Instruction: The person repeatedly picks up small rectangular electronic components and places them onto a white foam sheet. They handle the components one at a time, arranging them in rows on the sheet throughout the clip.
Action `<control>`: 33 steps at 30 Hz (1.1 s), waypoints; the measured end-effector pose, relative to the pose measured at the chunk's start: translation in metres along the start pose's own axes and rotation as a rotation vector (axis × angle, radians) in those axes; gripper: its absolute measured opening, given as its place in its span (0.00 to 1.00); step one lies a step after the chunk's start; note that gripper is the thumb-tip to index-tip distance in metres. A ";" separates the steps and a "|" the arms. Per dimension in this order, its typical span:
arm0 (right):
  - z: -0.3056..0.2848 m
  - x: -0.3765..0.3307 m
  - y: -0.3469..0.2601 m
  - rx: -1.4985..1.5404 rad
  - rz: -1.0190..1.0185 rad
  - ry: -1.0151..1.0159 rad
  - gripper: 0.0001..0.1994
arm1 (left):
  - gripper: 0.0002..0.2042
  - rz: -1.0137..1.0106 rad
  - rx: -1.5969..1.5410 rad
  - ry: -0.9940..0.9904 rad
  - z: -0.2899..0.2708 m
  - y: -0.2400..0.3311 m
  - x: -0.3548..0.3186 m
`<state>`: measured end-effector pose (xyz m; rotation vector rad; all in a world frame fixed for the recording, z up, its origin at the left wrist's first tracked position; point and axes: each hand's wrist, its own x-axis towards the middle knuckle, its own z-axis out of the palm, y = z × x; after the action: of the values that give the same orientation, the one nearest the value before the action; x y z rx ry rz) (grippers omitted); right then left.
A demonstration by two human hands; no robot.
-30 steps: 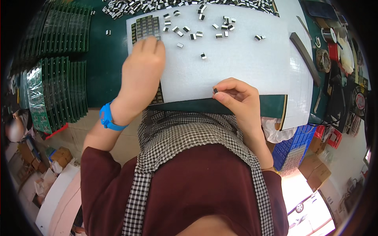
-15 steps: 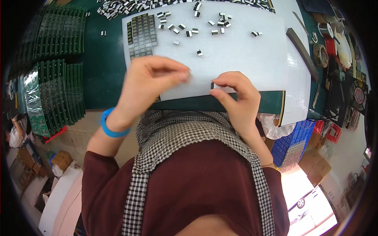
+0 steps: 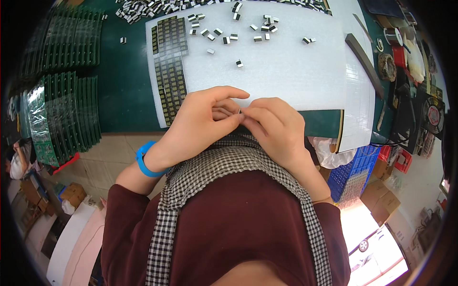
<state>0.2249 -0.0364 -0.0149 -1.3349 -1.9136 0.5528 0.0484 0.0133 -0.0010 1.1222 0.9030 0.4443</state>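
Close to my chest I see my left hand (image 3: 202,121) and my right hand (image 3: 274,126) pressed together, and the fingertips of both pinch 1 tiny dark part (image 3: 240,112) right at the near edge of the white foam sheet (image 3: 286,71). A bit farther out, dark rows of the same parts (image 3: 169,71) lie lined up on the left side of that sheet, and loose small parts (image 3: 238,31) are spread near its far edge. Far to the left, green circuit boards (image 3: 62,114) lie in stacks on the green table (image 3: 124,81).

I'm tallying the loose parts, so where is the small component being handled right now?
In the head view it sits pinched between the left hand and right hand, the small component at the near edge of the white foam sheet.
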 end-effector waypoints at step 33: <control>-0.005 0.002 0.001 0.226 0.218 0.109 0.11 | 0.16 -0.087 -0.353 -0.005 -0.023 0.001 0.013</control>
<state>0.2289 -0.0347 -0.0117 -1.4020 -1.5769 0.7646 0.0379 0.0361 -0.0085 0.7584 0.8276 0.5067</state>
